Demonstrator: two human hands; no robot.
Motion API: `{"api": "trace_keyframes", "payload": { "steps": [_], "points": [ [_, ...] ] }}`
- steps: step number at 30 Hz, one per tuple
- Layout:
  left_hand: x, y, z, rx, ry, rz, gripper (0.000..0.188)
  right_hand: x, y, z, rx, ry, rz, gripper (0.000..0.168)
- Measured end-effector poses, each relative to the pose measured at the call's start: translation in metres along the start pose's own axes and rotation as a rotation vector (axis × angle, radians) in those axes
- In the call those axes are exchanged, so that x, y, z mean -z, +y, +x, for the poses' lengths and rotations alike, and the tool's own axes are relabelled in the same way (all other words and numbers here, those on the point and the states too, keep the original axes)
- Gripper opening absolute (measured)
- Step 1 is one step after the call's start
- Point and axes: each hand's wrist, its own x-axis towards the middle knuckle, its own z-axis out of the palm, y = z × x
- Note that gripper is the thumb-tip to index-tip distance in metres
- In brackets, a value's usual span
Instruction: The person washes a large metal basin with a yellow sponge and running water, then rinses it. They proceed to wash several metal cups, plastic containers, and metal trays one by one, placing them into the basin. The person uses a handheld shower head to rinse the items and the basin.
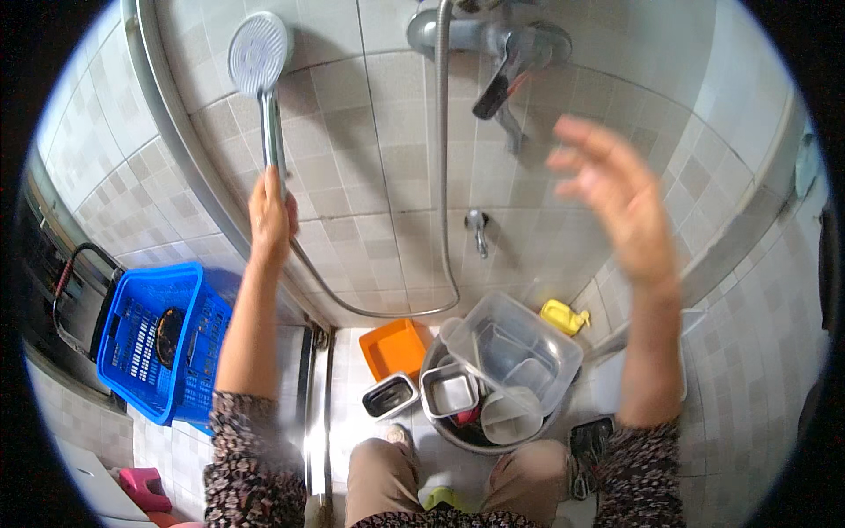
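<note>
In my left hand (269, 214) is the chrome handle of a hand shower (259, 56), its round white face turned towards me. A metal shower hose (443, 165) loops from the handle up towards the wall mixer. My right hand (614, 191), blurred, is raised to the right of the mixer tap (528, 46), fingers apart, holding nothing. The mixer's dark-tipped lever (495, 89) points down and left, away from my fingers. Below, a metal basin (455, 439) holds a large clear plastic container (561, 343), a steel pan (451, 391) and a translucent lid or tub (508, 419).
Beside the basin sit an orange tray (393, 350) and a small steel pan (389, 396). A yellow bottle (562, 317) lies by the wall. At left is a blue basket (158, 343) beyond the metal door track (320, 409). A small tap (476, 231) juts from the tiles.
</note>
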Motion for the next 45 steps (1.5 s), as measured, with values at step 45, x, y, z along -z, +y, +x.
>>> {"api": "trace_keyframes", "payload": {
  "steps": [45],
  "points": [
    [-0.21,0.156,-0.065,-0.139,-0.534,-0.012,0.068,-0.092,0.113,-0.286,-0.799,0.491,0.072,0.02]
  ]
}}
